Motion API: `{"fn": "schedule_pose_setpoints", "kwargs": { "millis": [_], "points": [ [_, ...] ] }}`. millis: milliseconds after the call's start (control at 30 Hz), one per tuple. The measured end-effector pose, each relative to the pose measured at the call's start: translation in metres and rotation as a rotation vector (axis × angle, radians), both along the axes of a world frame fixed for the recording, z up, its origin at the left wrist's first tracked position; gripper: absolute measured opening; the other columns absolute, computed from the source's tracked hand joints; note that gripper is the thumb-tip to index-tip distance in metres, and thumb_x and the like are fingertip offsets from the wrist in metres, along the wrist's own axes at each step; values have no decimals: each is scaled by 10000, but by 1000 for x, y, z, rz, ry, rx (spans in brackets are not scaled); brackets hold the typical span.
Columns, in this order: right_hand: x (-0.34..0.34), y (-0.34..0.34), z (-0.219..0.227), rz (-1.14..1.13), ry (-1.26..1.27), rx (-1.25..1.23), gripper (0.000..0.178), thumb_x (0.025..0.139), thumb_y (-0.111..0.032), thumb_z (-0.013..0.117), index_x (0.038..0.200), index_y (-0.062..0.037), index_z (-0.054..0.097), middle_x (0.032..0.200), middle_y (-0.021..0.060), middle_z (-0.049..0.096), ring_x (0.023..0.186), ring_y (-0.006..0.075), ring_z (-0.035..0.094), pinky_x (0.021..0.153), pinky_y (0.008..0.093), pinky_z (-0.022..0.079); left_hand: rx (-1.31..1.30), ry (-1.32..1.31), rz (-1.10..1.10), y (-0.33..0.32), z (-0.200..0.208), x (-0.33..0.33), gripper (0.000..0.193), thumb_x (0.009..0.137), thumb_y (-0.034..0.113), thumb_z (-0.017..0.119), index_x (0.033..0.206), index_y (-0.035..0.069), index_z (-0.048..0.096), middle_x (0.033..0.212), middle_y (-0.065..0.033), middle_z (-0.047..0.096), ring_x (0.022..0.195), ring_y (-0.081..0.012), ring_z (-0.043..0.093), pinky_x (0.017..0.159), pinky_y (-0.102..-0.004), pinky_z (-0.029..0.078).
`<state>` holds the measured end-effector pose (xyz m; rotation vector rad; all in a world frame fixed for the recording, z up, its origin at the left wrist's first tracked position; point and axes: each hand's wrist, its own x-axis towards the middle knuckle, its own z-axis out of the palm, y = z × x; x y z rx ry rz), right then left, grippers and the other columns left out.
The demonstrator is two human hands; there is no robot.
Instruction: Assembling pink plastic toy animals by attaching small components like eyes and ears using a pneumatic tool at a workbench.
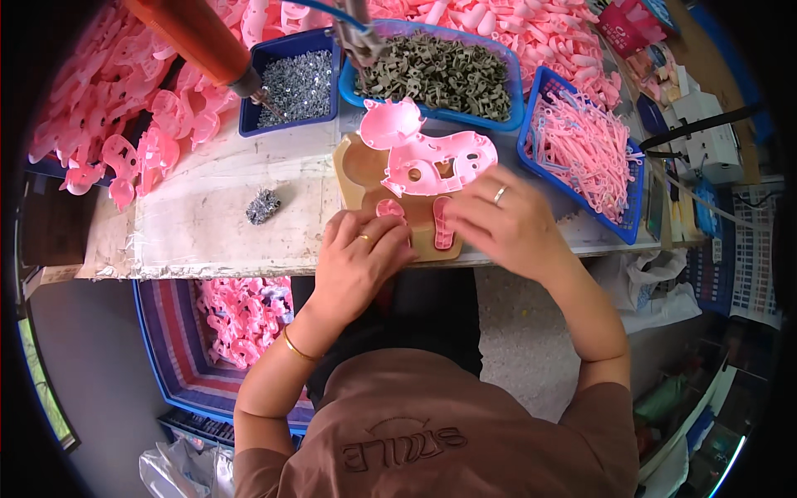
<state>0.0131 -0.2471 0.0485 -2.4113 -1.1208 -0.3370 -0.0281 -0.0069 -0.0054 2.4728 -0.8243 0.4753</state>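
A tan moulded fixture (352,181) lies at the table's near edge. A pink hollow plastic shell (444,159) with a rounded lobe rests over its far part. Nearer to me, a small pink part (389,208) and a ribbed pink leg-shaped piece (443,232) sit in the fixture. My left hand (359,253) is closed, its fingers bent down over the near left of the fixture; a bit of pink shows at the fingertips. Beside the leg-shaped piece, my right hand (513,222) has its fingers drawn together near the shell's lower edge. What lies between its fingertips is hidden.
An orange powered screwdriver (195,41) hangs over a blue tray of screws (300,76). A small screw pile (263,207) lies at left. Behind the fixture stands a bin of grey-green clips (440,75); at right, a basket of pink sticks (581,149). Pink shells (100,91) heap at left.
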Motion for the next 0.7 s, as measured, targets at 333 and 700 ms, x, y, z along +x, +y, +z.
{"fn": "schedule_pose_setpoints", "kwargs": {
  "millis": [333, 700],
  "points": [
    [-28, 9, -31, -1, 50, -18, 159, 811, -128, 745, 950, -77, 688, 975, 24, 650, 837, 213, 658, 682, 340, 548, -247, -197, -26, 22, 3, -8, 303, 743, 101, 832, 1016, 43, 713, 1007, -89, 714, 764, -217, 690, 630, -305, 561],
    [-20, 5, -21, -26, 88, 192, 188, 763, -49, 775, 935, -36, 698, 958, 79, 691, 843, 259, 681, 725, 365, 553, -189, -240, -80, -8, 3, -10, 331, 750, 157, 837, 1042, 51, 723, 1015, -70, 721, 819, -209, 701, 678, -305, 581]
  ]
}}
